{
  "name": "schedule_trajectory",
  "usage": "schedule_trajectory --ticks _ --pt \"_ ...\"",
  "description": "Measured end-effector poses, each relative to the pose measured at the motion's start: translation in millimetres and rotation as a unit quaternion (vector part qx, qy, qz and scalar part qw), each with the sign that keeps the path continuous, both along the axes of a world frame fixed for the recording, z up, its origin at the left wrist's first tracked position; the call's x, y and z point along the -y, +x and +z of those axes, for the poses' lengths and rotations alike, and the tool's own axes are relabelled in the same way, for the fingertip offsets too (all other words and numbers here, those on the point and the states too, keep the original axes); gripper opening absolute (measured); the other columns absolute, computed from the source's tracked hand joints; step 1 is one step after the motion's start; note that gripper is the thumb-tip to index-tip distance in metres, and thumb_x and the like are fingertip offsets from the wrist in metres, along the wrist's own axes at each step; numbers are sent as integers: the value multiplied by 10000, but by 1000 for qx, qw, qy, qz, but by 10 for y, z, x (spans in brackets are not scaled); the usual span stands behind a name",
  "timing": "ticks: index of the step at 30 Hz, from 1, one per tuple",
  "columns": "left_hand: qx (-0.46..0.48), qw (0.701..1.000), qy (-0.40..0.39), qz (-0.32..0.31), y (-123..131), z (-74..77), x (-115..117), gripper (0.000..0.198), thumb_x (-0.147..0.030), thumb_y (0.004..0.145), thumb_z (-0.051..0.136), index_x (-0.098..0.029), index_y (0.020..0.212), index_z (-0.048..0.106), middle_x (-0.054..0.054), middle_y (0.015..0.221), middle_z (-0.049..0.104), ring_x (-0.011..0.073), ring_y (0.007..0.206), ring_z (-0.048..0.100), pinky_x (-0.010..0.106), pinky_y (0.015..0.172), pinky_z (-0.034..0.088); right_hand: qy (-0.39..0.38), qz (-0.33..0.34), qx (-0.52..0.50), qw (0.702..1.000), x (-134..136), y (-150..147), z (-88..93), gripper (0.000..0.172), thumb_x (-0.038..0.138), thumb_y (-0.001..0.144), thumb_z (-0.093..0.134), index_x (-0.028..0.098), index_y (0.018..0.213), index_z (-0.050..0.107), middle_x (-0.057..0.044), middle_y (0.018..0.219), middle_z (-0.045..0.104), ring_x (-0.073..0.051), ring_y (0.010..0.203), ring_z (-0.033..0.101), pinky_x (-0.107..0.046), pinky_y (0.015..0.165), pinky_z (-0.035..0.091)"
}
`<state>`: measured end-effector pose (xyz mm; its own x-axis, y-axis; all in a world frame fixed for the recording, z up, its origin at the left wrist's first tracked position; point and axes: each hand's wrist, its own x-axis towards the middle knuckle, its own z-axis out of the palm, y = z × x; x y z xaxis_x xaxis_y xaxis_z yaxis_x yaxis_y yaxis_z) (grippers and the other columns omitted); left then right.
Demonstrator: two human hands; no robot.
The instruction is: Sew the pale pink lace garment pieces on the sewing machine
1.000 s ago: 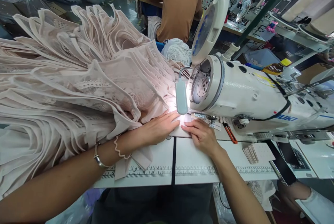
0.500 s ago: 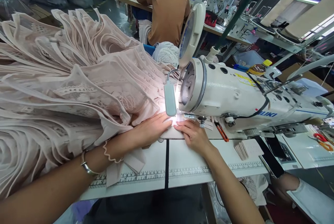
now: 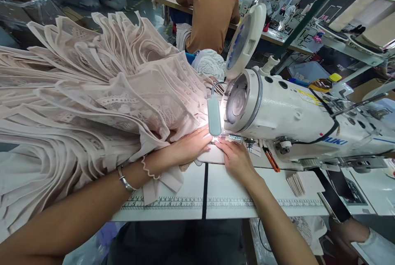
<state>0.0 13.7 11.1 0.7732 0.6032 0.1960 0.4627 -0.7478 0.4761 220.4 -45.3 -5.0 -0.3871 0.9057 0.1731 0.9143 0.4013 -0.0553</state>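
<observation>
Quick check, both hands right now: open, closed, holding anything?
Left hand: palm down by the pale garments, fingers extended; whether it grips fabric cannot be told.
Right hand: fingertips near the lamp; grip cannot be told.

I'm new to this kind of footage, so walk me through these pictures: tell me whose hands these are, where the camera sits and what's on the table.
There is no robot here: a person works with two bare hands. Every picture comes from one camera worn on that person's head, looking forward and down. The big white machine is a sewing machine, with a small lamp lighting its needle area. The left hand lies beside a large heap of pale, lacy garments; the right hand has its fingertips close to the needle area. Glare there hides exactly what the fingers hold. On the white table, near the machine, lie orange-handled snips and a stack of pale pieces. Ruler marks run along the near edge.
</observation>
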Motion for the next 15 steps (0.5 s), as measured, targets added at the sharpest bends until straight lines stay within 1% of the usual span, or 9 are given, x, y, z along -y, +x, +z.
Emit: schedule_trajectory --ticks 2,4,5,7,9,11,13,15 --pt "-12 1000 6 11 -6 -63 0 212 -242 980 591 -192 1173 517 104 1303 553 291 1303 466 403 1014 458 -11 -4 19 1000 0 -28 16 535 52 887 420 250 1323 658 -49 1316 685 -265 1150 619 -447 1029 479" --pt "-12 1000 21 19 -13 -133 -2 273 -320 990 587 -186 1216 512 122 1360 517 317 1350 421 420 1022 453 -16 -7 38 999 -2 -46 20 544 55 890 412 231 1352 638 -66 1345 667 -270 1149 618 -448 1018 483" --pt "-8 999 30 24 -15 -159 -2 280 -340 996 576 -183 1221 514 126 1378 502 319 1359 411 421 1026 450 -13 -8 46 999 -4 -49 16 543 57 894 408 221 1362 630 -75 1344 666 -270 1134 623 -447 1009 486" --pt "-2 998 46 32 -13 -176 2 242 -338 1007 555 -174 1183 534 124 1349 513 300 1324 441 402 1020 449 0 -1 55 998 -8 -42 -4 551 43 894 395 201 1372 620 -88 1339 669 -266 1119 630 -437 1005 483" --pt "-9 998 53 37 -3 -152 7 182 -317 1009 552 -157 1096 566 115 1247 559 270 1233 502 373 992 457 19 17 52 998 -13 -22 -32 573 5 879 375 183 1367 616 -91 1345 664 -253 1142 623 -420 1032 463" --pt "-25 997 61 44 13 -106 13 168 -306 1007 559 -141 1007 591 109 1149 592 249 1139 542 353 957 466 37 32 40 998 -18 2 -56 577 -25 866 359 168 1342 623 -93 1335 669 -238 1161 614 -400 1052 446" --pt "-40 995 80 50 30 -65 19 198 -319 1007 564 -132 961 610 109 1097 613 242 1090 556 350 950 466 47 32 27 998 -24 22 -65 548 -21 874 350 162 1309 629 -98 1283 692 -232 1135 622 -386 1031 457" --pt "-53 991 108 55 44 -41 30 230 -340 1006 569 -126 943 624 106 1064 630 243 1069 560 344 935 467 47 21 17 999 -32 32 -63 522 -2 888 339 156 1297 623 -107 1209 716 -236 1088 635 -376 978 480"
